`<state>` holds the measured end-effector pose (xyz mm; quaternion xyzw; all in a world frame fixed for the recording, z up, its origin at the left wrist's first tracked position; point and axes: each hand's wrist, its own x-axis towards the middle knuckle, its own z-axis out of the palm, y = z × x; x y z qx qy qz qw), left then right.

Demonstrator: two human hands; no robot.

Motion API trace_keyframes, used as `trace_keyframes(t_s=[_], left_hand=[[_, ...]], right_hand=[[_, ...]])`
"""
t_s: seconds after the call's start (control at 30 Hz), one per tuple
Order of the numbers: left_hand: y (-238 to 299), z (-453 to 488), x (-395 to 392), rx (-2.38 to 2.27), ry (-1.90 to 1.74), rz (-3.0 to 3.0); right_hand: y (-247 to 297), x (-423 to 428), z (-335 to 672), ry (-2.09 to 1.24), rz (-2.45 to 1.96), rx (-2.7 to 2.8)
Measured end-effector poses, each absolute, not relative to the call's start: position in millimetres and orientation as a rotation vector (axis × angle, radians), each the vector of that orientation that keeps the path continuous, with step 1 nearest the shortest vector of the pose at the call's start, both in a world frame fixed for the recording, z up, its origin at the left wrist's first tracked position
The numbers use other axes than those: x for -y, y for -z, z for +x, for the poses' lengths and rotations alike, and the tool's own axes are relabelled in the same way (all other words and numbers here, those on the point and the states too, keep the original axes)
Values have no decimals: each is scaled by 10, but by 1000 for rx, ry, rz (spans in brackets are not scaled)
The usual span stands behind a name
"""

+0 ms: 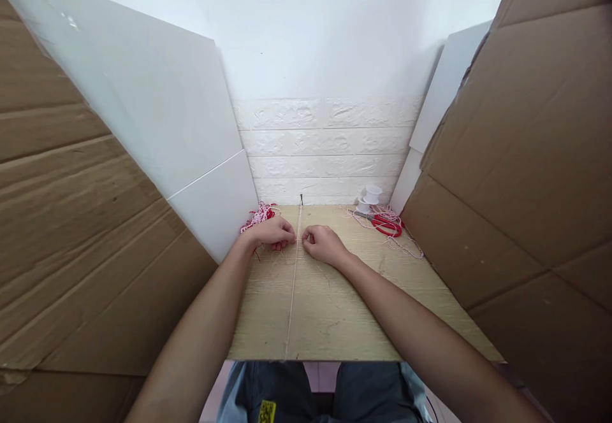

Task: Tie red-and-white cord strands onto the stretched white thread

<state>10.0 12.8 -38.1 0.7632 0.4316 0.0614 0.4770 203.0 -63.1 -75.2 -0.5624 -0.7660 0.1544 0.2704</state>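
A pale cord (293, 283) is stretched along the table (354, 321), from a small dark peg (301, 199) at the far edge, near the middle of the frame, down to the near edge at lower centre. The cord is flanked by two bare hands just below the centre of the frame. By the left hand (273, 230), on the left of the cord, a fine thread (299, 239) is pinched between the fingertips; by the right hand (325, 244), on the other side, the same thread appears to be gripped between thumb and forefinger, and it is drawn across the cord. Whether a knot is formed there cannot be told, the detail being too small. Beyond the left hand, a tangle of red and pink-white yarn (258, 214) is heaped against a white panel (210, 209). At centre right, two white spools (371, 193) are placed near the wall (329, 165), just beside red-handled scissors (386, 225), around which pink-white string (406, 249) is strewn. Loose strands (326, 274) are scattered over the wood near the hands. The table is enclosed by cardboard (521, 174) at both sides of the frame, and dark trousers (282, 388) are seen below its near edge.
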Motion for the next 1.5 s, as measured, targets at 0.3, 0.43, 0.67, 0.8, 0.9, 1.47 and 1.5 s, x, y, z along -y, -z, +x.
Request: trace_keyframes(t_s=[0.3,0.43,0.67,0.8,0.9,1.47,1.5], left_hand=[[323,127,-86,-1110,-107,1967],[340,117,-101,-1115,-108,1987],[365,105,-136,-1143,-137,1983],[359,107,-116,-1186,-203,1958],[344,103,-99,-1213,-224,1928],[257,82,-100,-1202,-387,1997],[274,95,-103,-1202,-382,2002]], right_hand=[[790,584,2051,-428,-1526,2016],[792,577,2058,-432,-1522,2004],[809,557,2076,-379,-1493,1963],[830,534,2091,-357,-1496,1937],[859,504,2115,-345,-1519,1912],[810,571,2091,-145,-1580,1854],[821,568,2084,-156,-1566,1845]])
